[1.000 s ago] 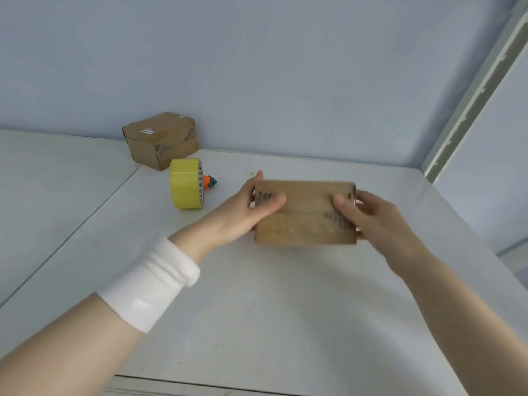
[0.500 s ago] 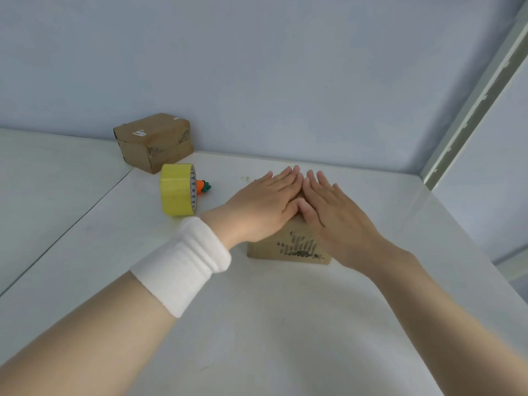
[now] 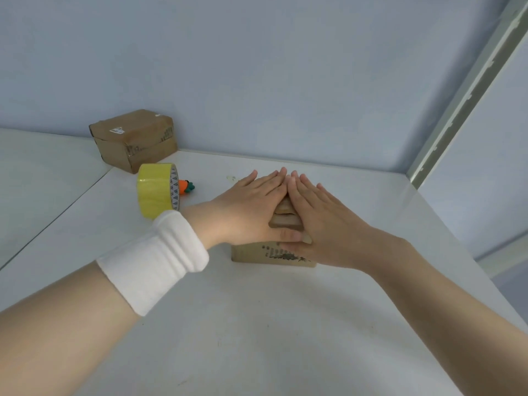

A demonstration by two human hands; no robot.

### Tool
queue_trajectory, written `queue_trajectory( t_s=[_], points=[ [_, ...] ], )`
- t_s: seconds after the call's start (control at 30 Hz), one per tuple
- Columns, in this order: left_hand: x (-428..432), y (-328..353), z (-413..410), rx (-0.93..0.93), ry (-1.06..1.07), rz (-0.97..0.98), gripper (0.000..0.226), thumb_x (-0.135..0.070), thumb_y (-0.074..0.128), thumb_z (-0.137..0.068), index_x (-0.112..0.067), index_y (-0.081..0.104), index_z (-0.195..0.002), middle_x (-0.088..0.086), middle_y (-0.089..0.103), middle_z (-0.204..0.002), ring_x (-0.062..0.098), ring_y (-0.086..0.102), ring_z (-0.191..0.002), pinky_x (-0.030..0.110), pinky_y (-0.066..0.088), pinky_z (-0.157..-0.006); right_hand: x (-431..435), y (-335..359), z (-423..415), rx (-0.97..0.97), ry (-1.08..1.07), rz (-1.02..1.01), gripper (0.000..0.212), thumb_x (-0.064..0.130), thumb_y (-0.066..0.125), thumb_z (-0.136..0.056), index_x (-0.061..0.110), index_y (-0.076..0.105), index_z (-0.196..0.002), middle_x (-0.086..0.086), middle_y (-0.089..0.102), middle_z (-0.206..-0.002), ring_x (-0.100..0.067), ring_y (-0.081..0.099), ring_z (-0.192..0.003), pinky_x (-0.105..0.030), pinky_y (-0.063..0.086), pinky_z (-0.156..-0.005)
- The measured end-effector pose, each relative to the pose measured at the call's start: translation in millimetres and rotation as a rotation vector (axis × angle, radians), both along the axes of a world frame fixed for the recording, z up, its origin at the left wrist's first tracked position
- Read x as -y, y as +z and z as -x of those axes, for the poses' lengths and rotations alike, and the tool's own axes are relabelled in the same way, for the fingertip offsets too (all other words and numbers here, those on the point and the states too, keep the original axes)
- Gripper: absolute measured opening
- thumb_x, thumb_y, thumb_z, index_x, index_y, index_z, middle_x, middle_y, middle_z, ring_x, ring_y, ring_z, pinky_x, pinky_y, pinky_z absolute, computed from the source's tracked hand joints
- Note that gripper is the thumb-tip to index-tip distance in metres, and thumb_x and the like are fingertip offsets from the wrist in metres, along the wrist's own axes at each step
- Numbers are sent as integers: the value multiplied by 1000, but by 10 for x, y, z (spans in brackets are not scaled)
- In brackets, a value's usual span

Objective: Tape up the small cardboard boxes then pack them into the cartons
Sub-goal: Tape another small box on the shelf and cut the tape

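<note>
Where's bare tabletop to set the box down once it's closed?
Bare table lies near you, in front of the small box under the left hand and right hand, and to its right. The far-left corner is crowded: tape roll, carrot toy, taped box.

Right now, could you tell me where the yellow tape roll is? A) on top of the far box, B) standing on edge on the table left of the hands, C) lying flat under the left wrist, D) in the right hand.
B: the tape roll stands on edge on the table, left of both hands.
</note>
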State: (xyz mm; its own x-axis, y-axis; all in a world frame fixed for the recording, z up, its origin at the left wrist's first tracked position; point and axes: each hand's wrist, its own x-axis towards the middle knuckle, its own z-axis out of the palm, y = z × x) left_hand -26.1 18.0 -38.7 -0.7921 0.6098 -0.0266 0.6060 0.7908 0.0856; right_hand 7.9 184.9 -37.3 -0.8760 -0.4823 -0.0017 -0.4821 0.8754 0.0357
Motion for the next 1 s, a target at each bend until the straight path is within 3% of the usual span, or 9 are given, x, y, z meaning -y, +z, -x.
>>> queue_trajectory(
  t_s=[0.13, 0.2, 0.33, 0.4, 0.47, 0.6, 0.77, 0.9, 1.0],
  points=[
    [87, -19, -2, -39, 42, -66, 102, -75, 46, -72, -26, 1, -150, -2, -7, -159, 9, -8, -144, 37, -8, -116, -89, -20, 26, 24, 9, 180, 95, 51, 56, -84, 16, -4, -150, -6, -6, -159, -24, -10, -145, -34, -4, -117],
    [209, -22, 9, 50, 101, -172, 100, -70, 57, -69, -37, 6, -148, -10, -2, -158, 9, -3, -144, 36, 2, -117, -173, -23, 51, 85, -48, 321, 98, 50, 67, -77, 25, 5, -150, -1, 4, -157, -22, 4, -145, -39, 11, -118],
    [289, -48, -85, 103, 125, -431, 99, -57, 76, -61, -44, 22, -143, -19, 24, -137, 5, 27, -130, 18, 25, -100, -195, -83, -67, 40, -63, 567, 97, 36, 82, -65, 25, 28, -145, 2, 22, -144, -13, 30, -131, -26, 31, -108],
    [247, -48, -232, -16, 76, -468, 99, -53, 79, -60, -42, 26, -142, -17, 27, -131, 7, 29, -126, 18, 26, -98, -210, -128, -262, -11, -64, 665, 99, 34, 82, -65, 26, 25, -146, 3, 19, -145, -9, 26, -133, -15, 28, -107],
    [208, -34, -426, -178, -1, -461, 99, -53, 80, -58, -40, 29, -142, -14, 29, -131, 10, 31, -124, 22, 34, -90, -266, -131, -555, 51, -133, 862, 106, 51, 76, -65, 34, 11, -148, 18, 11, -147, 3, 20, -134, -8, 26, -103],
    [183, 30, -802, -309, -165, -534, 101, -51, 80, -54, -34, 33, -142, -9, 30, -132, 16, 34, -123, 40, 52, -83, -340, -50, -1194, 233, -397, 1333, 123, 80, 62, -47, 44, -3, -145, 19, 19, -152, -1, 32, -134, -31, 38, -103],
    [123, 21, -1239, -379, -437, -559, 95, -51, 73, -56, -32, 32, -140, -5, 29, -134, 16, 33, -123, 39, 57, -63, -295, -44, -1898, 358, -483, 1535, 102, 48, 67, -65, 36, 8, -148, 8, 61, -127, -13, 60, -114, -45, 45, -101],
    [-79, -48, -1524, -219, -587, -586, 99, -51, 77, -58, -35, 27, -142, -3, 23, -141, 17, 29, -129, 42, 55, -82, -292, -121, -2489, 200, -641, 1550, 72, 36, 68, -65, 26, 45, -132, 1, 66, -117, -14, 65, -104, -35, 54, -90],
    [-325, -120, -1770, 81, -708, -676, 96, -67, 64, -64, -43, 14, -142, -13, 5, -150, 4, 14, -140, 22, 32, -107, -374, -247, -2987, 85, -734, 1576, 65, 38, 70, -61, 23, 53, -122, -2, 66, -116, -18, 63, -107, -35, 52, -90]
  ],
)
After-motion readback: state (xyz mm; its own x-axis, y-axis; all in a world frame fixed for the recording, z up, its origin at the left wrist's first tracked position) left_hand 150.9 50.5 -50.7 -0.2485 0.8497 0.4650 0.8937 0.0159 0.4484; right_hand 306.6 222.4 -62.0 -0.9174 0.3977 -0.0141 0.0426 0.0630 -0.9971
